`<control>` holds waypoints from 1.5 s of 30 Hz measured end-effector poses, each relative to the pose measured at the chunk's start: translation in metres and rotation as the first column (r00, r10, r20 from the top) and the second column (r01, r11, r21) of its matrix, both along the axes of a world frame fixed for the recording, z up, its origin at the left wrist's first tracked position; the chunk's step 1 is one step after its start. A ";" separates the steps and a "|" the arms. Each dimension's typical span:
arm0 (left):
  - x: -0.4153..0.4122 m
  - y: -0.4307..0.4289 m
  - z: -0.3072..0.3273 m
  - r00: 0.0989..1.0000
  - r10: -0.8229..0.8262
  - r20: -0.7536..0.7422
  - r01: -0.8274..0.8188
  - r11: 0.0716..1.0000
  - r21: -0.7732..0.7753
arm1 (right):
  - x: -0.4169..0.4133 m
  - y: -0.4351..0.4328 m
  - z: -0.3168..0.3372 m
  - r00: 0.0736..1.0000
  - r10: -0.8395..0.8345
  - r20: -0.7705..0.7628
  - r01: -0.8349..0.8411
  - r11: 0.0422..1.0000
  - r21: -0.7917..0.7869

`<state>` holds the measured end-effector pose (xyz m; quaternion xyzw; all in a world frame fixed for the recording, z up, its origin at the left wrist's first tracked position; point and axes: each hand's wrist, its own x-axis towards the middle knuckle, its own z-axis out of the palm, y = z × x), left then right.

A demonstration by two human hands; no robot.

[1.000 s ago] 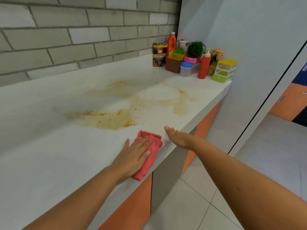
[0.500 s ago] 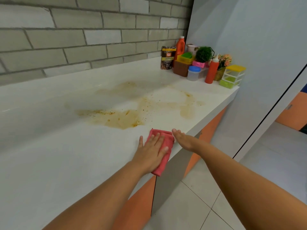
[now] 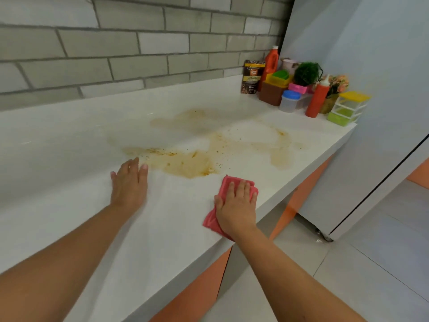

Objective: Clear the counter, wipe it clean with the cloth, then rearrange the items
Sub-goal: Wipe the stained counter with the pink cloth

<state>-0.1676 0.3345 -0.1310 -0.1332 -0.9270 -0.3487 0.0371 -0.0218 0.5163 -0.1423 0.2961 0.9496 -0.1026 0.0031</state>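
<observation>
The counter (image 3: pixel 69 140) was smooth and faintly glossy under a dull stain (image 3: pixel 185 163), the cloth (image 3: pixel 210 220) on it soft matt fabric, the wall (image 3: pixel 139 45) behind it rough matt brick, the squeeze bottle (image 3: pixel 318 99) at its far end shiny plastic

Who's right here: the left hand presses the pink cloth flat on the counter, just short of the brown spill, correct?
No, the head view shows the right hand pressing the pink cloth flat on the counter, just short of the brown spill. The left hand is bare.
</observation>
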 end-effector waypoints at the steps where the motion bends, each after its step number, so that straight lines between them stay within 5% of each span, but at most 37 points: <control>1: -0.008 -0.009 0.000 0.999 0.040 -0.003 -0.040 0.999 -0.011 | -0.005 0.005 0.000 1.000 0.009 0.003 -0.009 1.000 -0.003; 8: -0.013 -0.016 -0.014 1.000 0.016 0.017 -0.015 0.999 -0.042 | -0.063 0.039 0.001 0.996 -0.079 0.033 0.078 0.996 0.032; 15: -0.014 -0.018 -0.012 0.999 0.004 0.047 -0.001 0.997 -0.073 | -0.010 -0.021 0.001 0.920 0.391 -0.026 -0.391 0.920 -0.009; 23: -0.016 -0.016 -0.011 0.998 -0.005 0.065 0.011 0.994 -0.105 | -0.072 0.061 -0.001 0.996 0.069 -0.062 -0.068 0.998 0.017; 30: -0.011 -0.020 -0.007 0.993 -0.006 0.118 0.007 1.000 -0.011 | -0.036 -0.018 -0.004 0.872 0.456 -0.177 -0.465 0.885 -0.011; 39: -0.012 -0.017 -0.006 0.994 -0.012 0.106 0.018 0.998 -0.056 | -0.097 0.030 -0.002 0.998 0.055 0.038 -0.056 0.997 0.051; 45: -0.007 -0.018 0.000 0.988 -0.010 0.154 0.011 1.000 -0.008 | -0.059 -0.031 -0.005 0.914 0.405 -0.019 -0.405 0.914 0.001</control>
